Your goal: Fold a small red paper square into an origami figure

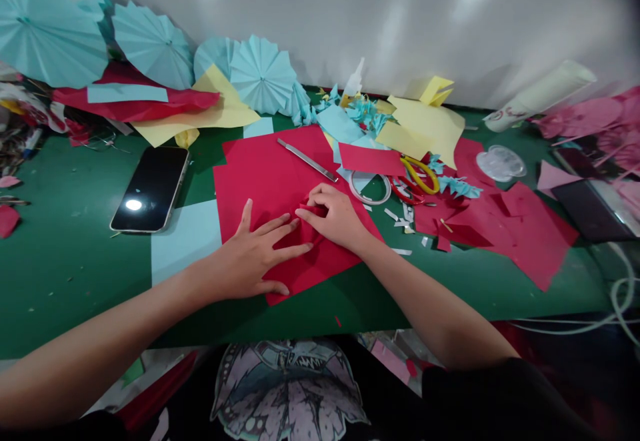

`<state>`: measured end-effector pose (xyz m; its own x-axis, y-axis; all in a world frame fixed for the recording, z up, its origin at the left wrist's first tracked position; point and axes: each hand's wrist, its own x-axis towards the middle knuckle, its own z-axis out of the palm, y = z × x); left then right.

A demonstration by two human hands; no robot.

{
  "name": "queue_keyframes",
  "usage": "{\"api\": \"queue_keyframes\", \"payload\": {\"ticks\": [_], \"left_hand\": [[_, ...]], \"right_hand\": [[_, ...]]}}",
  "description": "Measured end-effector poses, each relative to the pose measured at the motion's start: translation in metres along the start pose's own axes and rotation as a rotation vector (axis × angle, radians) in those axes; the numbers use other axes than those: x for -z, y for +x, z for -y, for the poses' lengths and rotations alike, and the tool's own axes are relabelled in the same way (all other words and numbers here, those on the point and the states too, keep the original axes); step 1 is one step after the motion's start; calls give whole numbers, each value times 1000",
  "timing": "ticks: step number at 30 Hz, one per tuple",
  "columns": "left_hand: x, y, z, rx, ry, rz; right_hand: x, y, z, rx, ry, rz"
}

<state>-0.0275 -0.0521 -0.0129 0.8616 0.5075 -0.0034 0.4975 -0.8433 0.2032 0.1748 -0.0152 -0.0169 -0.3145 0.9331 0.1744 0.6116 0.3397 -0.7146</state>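
Sheets of red paper [260, 161] lie on the green table in front of me. My left hand [255, 254] rests on them with its fingers spread and its palm down. Just to its right, my right hand [333, 214] has its thumb and fingers closed on a small red paper piece [306, 231]. The tips of my left fingers touch that piece or the paper beside it. A metal craft knife [307, 159] lies across the red sheets, above my right hand.
A black phone [151, 189] lies at left near pale blue paper [185, 241]. Right of my hands are a tape roll [370, 199], yellow-handled scissors [423, 175] and red scraps [490, 221]. Blue pleated paper fans [263, 74] and a glue bottle [353, 83] stand along the wall.
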Motion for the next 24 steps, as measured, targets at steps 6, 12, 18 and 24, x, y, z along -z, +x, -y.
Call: {"api": "queue_keyframes", "payload": {"ticks": [6,12,18,24], "left_hand": [[-3,1,0,13,34,-17],[-3,1,-2,4,97,-35],[-3,1,-3,-15,116,-42],[-6,1,-1,-20,110,-39]], "right_hand": [[-3,1,1,-25,-26,9],[-8,1,-3,-14,-82,6],[-9,2,-4,-32,-111,23],[0,2,-4,14,-21,58]]}}
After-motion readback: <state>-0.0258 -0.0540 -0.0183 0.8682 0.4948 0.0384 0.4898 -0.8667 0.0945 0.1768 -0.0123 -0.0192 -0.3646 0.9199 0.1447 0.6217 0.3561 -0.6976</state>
